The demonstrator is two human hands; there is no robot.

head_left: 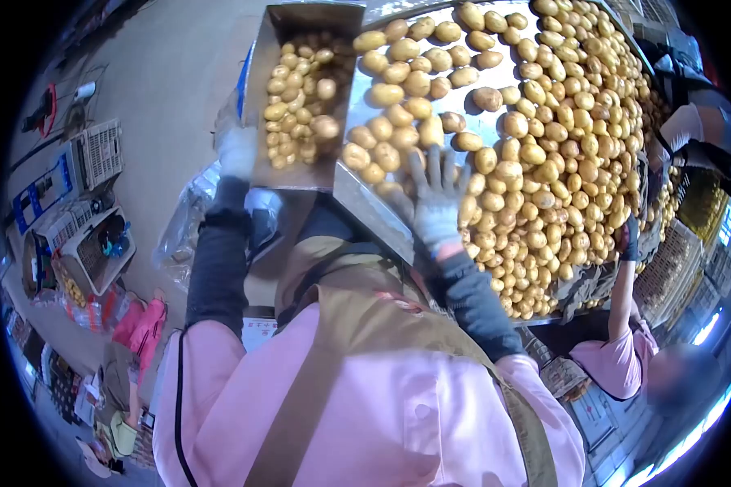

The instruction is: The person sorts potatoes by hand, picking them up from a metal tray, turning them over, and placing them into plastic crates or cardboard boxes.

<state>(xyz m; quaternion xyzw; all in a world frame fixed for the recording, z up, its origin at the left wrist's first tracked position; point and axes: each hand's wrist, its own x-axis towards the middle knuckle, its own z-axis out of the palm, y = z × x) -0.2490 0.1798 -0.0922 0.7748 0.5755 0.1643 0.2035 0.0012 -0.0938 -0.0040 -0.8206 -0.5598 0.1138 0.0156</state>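
Observation:
My left hand [237, 150], in a pale glove, grips the near left edge of a metal tray [300, 174] that holds several small yellow potatoes [300, 97]. My right hand [436, 199], in a grey glove with fingers spread, lies flat among the potatoes [544, 138] piled on a wide metal sorting table [365, 207]. It touches potatoes near the table's front edge. The tray sits beside the table's left side.
A co-worker in a pink top [617, 357] stands at the right with a dark-gloved hand [629, 239] on the potato pile. White crates [97, 150] and bags [142, 325] stand on the floor at the left. A clear plastic bag [183, 227] lies below the tray.

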